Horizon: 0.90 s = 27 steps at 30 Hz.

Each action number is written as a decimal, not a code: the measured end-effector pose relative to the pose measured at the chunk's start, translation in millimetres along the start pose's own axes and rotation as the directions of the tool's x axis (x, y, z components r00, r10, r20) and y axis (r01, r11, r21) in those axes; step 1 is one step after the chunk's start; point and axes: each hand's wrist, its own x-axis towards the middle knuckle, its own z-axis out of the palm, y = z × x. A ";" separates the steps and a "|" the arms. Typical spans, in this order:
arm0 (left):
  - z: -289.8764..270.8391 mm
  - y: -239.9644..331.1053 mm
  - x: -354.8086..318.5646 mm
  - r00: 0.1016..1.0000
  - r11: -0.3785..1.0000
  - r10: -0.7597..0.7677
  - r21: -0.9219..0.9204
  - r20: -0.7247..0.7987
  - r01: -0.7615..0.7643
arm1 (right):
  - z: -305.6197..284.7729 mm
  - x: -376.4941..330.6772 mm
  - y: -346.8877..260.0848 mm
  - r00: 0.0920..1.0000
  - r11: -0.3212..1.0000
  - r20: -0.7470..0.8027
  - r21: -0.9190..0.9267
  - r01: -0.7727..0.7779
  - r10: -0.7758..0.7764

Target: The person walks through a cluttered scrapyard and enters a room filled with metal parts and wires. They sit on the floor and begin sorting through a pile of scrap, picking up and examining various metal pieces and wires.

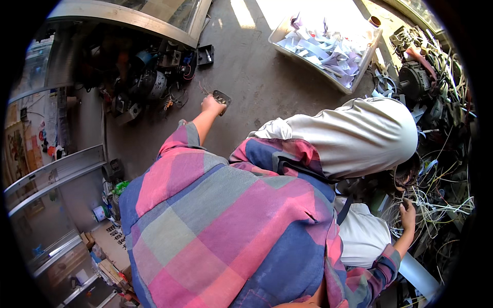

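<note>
My left hand point(212, 106) is stretched out over the concrete floor and grips a small dark flat part point(222, 97) with thin wires trailing from it. My right hand point(408, 215) reaches down into a tangle of white wires point(436, 205) at my right side; its fingers are closed among the strands, but what they hold is unclear. My plaid shirt and one bent knee in pale trousers point(359, 136) fill the middle of the view.
A heap of motors and dark electrical parts point(146, 84) lies beyond my left hand under a metal-framed glass panel point(154, 20). A white bin of flat ribbon cables point(328, 46) stands at the back. Scrap parts and cables point(426, 77) pile up on the right. Cardboard boxes point(110, 238) sit at lower left.
</note>
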 end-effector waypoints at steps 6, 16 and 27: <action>38.9 -107.3 37.9 0.815 0.730 -0.578 -0.430 0.024 0.531 | 4.2 -17.5 15.8 0.992 0.991 0.038 0.053 -0.121 0.119; -42.1 -153.9 101.6 0.793 0.845 -0.462 -0.470 -0.397 0.256 | 7.6 -42.0 36.4 0.958 0.934 0.048 0.215 -0.285 0.281; 44.9 159.6 -5.1 0.780 0.595 0.457 -0.799 0.427 0.088 | -10.4 -81.9 -51.7 0.962 0.948 -0.255 0.319 -0.017 0.103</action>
